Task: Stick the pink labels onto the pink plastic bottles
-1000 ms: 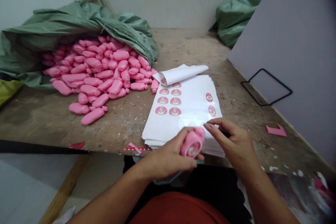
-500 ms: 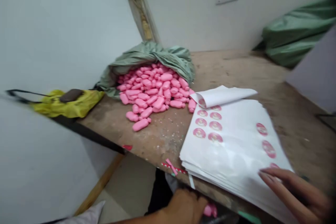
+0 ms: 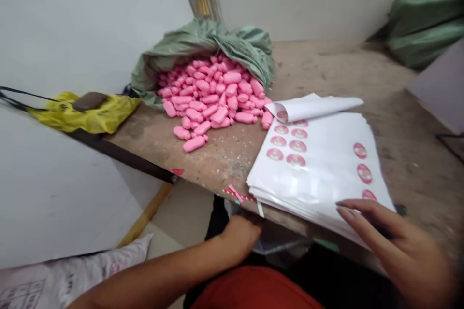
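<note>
White glossy sticker sheets [image 3: 319, 174] are stacked at the near edge of the worn wooden worktop [image 3: 326, 72], and the right hand [image 3: 395, 246] is laid on the stack's near right corner, fingers [image 3: 353, 212] stretched flat and nothing gripped. The nearest round pink sticker [image 3: 369, 195] lies just beyond the fingertips; it is best lifted by its edge with a nail, so that the backing is not torn and the print is not creased. The top sheet [image 3: 315, 105] is curled back at the far end, and a few pink stickers are left on it in two groups. The left hand [image 3: 241, 234] is lowered below the worktop edge; whether anything is held there cannot be told. Pink plastic bottles [image 3: 213, 91] are spilled from a green sack [image 3: 203, 41] at the far left.
</note>
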Action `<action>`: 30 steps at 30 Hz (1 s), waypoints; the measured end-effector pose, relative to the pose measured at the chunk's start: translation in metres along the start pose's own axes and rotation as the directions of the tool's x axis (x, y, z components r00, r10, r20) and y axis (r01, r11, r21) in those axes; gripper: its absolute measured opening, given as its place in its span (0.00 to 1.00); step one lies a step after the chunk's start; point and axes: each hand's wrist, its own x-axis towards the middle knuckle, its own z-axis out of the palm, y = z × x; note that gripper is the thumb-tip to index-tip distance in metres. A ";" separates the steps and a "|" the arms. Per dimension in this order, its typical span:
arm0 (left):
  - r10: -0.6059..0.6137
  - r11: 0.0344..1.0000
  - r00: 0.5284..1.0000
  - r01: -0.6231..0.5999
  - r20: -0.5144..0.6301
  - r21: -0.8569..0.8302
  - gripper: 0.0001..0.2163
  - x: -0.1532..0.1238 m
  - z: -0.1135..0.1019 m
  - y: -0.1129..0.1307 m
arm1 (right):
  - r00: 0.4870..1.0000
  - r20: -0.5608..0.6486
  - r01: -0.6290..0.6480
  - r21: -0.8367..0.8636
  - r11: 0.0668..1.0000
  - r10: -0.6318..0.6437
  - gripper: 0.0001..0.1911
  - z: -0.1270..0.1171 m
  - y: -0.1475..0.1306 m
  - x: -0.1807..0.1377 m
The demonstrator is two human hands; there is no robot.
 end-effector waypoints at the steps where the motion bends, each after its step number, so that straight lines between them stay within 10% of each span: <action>1: 0.033 0.999 0.999 -0.033 0.009 -0.003 0.12 -0.004 -0.006 -0.001 | 0.992 0.122 0.009 0.038 0.999 -0.014 0.14 0.000 -0.010 -0.007; 7: 0.206 0.979 0.977 -0.206 0.058 -0.006 0.17 -0.033 -0.018 -0.009 | 0.770 0.615 0.141 0.100 0.985 -0.173 0.06 0.055 -0.036 -0.050; 12: 0.197 0.977 0.978 -0.201 0.066 0.073 0.09 -0.041 -0.007 0.004 | 0.741 0.669 0.158 -0.095 0.983 -0.054 0.08 0.101 0.006 -0.061; 18: 0.111 0.987 0.968 -0.134 0.223 0.090 0.08 -0.042 0.005 0.038 | 0.741 0.664 0.196 -0.076 0.978 -0.097 0.09 0.095 0.031 -0.081; 30: -0.067 0.989 0.770 0.136 0.635 -0.061 0.14 -0.020 0.055 0.071 | 0.745 0.662 0.252 -0.164 0.954 -0.083 0.12 0.111 0.041 -0.112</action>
